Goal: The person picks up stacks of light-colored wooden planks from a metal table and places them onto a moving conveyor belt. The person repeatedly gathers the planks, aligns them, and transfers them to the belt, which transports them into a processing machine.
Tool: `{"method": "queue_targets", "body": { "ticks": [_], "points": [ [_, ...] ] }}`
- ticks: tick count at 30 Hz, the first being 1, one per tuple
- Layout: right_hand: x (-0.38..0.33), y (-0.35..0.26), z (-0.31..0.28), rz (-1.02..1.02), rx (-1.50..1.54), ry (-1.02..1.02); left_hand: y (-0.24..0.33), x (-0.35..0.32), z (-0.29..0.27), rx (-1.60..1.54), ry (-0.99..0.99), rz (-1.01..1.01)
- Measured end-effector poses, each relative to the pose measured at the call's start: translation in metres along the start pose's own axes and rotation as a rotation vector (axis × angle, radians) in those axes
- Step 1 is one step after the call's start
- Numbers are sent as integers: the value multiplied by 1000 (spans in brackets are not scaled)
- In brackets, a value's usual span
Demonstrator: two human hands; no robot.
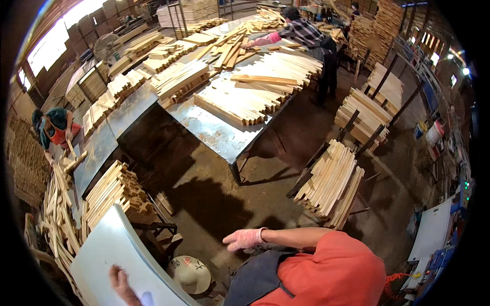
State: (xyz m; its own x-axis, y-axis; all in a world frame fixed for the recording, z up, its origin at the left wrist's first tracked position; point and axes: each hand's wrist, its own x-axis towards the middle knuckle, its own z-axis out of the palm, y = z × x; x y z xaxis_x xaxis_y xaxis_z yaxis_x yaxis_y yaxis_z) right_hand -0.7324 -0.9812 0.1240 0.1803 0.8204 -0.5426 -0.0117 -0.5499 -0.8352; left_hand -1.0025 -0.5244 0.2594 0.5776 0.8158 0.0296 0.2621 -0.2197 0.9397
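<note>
My right hand [244,239], in a pink and white knit glove, is held out to the left across my body, over the floor. Its bare fingertips stick out of the glove, stretched, and nothing is visible in it. My left hand [121,283] is over a pale blue-white sheet-topped surface [109,239] at the lower left. It is smeared by motion, so its fingers and any contact with the surface are unclear. A pale conical hat [190,274] sits low beside this surface, between my hands. Red sleeve and dark apron [258,275] fill the lower middle.
Beyond the surface stands a stack of wood strips [115,194]. A metal table [219,135] ahead carries many strips; a co-worker [306,38] leans over its far end. Another co-worker [58,127] handles wood at left. Racked strips [329,178] stand at right.
</note>
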Motion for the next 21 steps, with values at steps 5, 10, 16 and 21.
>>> {"method": "queue_targets", "body": {
  "ticks": [5, 10, 16, 21],
  "points": [
    [-23, 70, -88, 43, 83, 300, -60, 7, 212, -149, -307, -282],
    [-23, 115, -147, 122, 272, 377, -164, -28, 327, 52, -669, -580],
    [34, 179, -213, 314, 227, 308, -229, -66, 355, 192, -573, -1289],
    [78, 197, -304, 284, -201, 571, -228, 10, 408, 197, -544, -1269]
  ]
}}
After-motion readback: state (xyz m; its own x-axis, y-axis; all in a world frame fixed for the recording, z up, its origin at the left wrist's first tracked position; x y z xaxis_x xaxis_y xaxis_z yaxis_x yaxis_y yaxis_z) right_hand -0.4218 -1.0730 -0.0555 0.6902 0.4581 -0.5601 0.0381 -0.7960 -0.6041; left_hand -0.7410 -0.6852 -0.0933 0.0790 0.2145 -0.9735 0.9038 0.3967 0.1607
